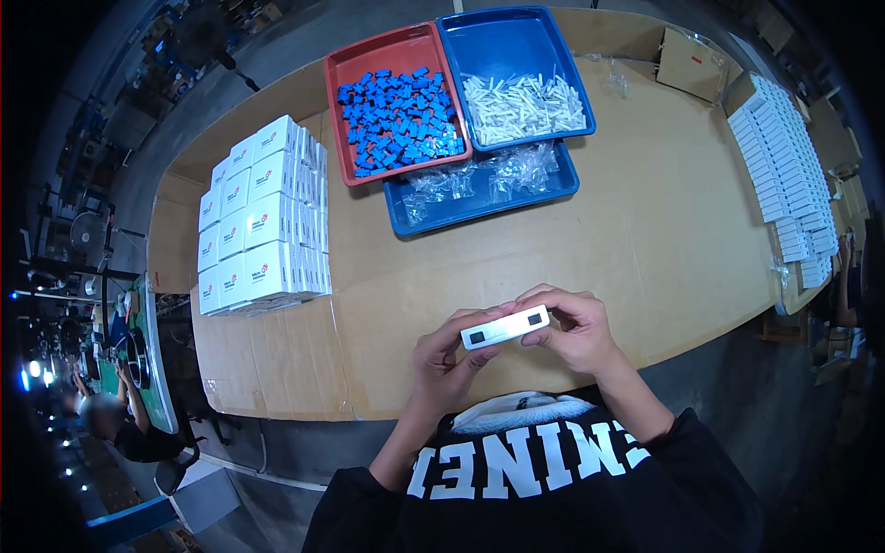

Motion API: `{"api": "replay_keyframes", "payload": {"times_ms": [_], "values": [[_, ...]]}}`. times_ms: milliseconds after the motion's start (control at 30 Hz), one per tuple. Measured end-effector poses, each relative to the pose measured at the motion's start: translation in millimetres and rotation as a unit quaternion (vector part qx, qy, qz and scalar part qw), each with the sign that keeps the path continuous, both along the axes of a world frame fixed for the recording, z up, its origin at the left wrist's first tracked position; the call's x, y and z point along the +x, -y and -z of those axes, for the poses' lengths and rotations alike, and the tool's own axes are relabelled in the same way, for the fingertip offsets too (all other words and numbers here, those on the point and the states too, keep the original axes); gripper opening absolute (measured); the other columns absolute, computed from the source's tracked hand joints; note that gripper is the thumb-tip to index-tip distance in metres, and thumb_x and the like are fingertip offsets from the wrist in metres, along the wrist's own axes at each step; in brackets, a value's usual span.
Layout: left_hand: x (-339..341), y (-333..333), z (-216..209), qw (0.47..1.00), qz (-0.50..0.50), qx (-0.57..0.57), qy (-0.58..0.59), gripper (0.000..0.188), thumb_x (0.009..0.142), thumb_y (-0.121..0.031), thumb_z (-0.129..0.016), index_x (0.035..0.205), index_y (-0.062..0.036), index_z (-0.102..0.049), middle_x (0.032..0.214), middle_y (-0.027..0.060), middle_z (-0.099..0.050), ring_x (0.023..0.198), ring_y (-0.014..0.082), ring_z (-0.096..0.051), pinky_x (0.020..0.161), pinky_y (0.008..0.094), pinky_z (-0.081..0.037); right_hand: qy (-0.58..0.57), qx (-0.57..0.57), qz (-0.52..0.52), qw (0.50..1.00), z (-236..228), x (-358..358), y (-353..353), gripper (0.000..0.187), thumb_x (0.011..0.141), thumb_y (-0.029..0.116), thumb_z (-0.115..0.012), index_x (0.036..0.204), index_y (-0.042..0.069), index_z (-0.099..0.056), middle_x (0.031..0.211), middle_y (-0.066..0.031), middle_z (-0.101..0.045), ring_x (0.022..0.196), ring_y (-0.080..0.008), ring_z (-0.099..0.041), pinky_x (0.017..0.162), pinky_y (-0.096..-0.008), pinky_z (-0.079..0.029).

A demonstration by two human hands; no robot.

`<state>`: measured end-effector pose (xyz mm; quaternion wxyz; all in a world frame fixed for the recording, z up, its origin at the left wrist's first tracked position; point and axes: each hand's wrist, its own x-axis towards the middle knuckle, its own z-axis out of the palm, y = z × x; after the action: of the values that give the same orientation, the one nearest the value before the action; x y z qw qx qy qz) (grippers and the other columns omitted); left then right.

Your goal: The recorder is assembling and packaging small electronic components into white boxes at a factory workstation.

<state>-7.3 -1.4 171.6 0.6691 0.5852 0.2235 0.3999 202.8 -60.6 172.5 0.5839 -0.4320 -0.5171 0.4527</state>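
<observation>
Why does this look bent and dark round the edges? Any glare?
Head view: fisheye distortion bows the brown cardboard tabletop, with black corners; head view: bright white lights glare at far left, crumpled clear plastic bags glint, while the held white rectangular box looks fairly sharp.

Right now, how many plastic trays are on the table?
3: red tray of blue pieces; right of it, upper blue tray of white pieces; partly covered by both, lower blue tray of clear bags. More may be hidden.
</observation>
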Motion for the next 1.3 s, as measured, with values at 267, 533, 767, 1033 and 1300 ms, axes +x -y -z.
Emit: {"api": "replay_keyframes", "payload": {"times_ms": [267,533,767,1033,1300], "values": [[2,1,14,0.998,-0.028,-0.05,-0.022,0.035,0.095,0.001,-0.07,0.128,0.0054,-0.059,0.131,0.0163,-0.061,0.121,0.0215,-0.062,0.103,0.0316,-0.052,-0.144,-0.078,0.02,0.986,1,-8,-2,0.039,0.089,0.002,-0.079,0.125,-0.003,-0.065,0.122,-0.0119,-0.068,0.116,-0.0189,-0.065,0.101,-0.0333,-0.051],[6,7,3,0.998,-0.036,-0.028,-0.031,0.031,0.094,0.002,-0.073,0.122,0.0055,-0.059,0.12,0.0107,-0.063,0.112,0.0136,-0.062,0.093,0.0271,-0.053,-0.125,-0.033,-0.027,0.991,3,-8,2,0.034,0.087,-0.002,-0.079,0.119,-0.002,-0.067,0.119,-0.0125,-0.068,0.113,-0.02,-0.065,0.099,-0.0328,-0.052],[4,7,16,0.997,-0.022,-0.065,-0.031,0.031,0.095,0.002,-0.071,0.123,0.0049,-0.059,0.118,0.0101,-0.065,0.111,0.0146,-0.065,0.093,0.0269,-0.053,-0.062,-0.034,-0.019,0.997,9,-3,0,0.033,0.087,-0.002,-0.079,0.118,-0.003,-0.067,0.118,-0.0123,-0.069,0.108,-0.0195,-0.067,0.096,-0.032,-0.053],[9,7,11,0.982,-0.037,-0.18,-0.033,0.034,0.096,-0.001,-0.071,0.127,0.0065,-0.058,0.115,0.0109,-0.068,0.112,0.015,-0.064,0.096,0.0272,-0.051,-0.15,-0.066,0.071,0.984,0,-15,-2,0.033,0.088,0.0,-0.079,0.118,-0.004,-0.066,0.116,-0.0105,-0.069,0.106,-0.0171,-0.067,0.094,-0.0313,-0.054],[6,0,-5,0.988,-0.012,-0.008,-0.153,0.027,0.093,-0.003,-0.076,0.118,0.0018,-0.067,0.112,0.0076,-0.071,0.1,0.0124,-0.067,0.085,0.0265,-0.053,0.004,-0.05,0.004,0.999,-8,-3,-8,0.032,0.084,0.003,-0.082,0.113,0.0,-0.07,0.108,-0.0093,-0.071,0.099,-0.0178,-0.068,0.087,-0.0297,-0.054]]}}
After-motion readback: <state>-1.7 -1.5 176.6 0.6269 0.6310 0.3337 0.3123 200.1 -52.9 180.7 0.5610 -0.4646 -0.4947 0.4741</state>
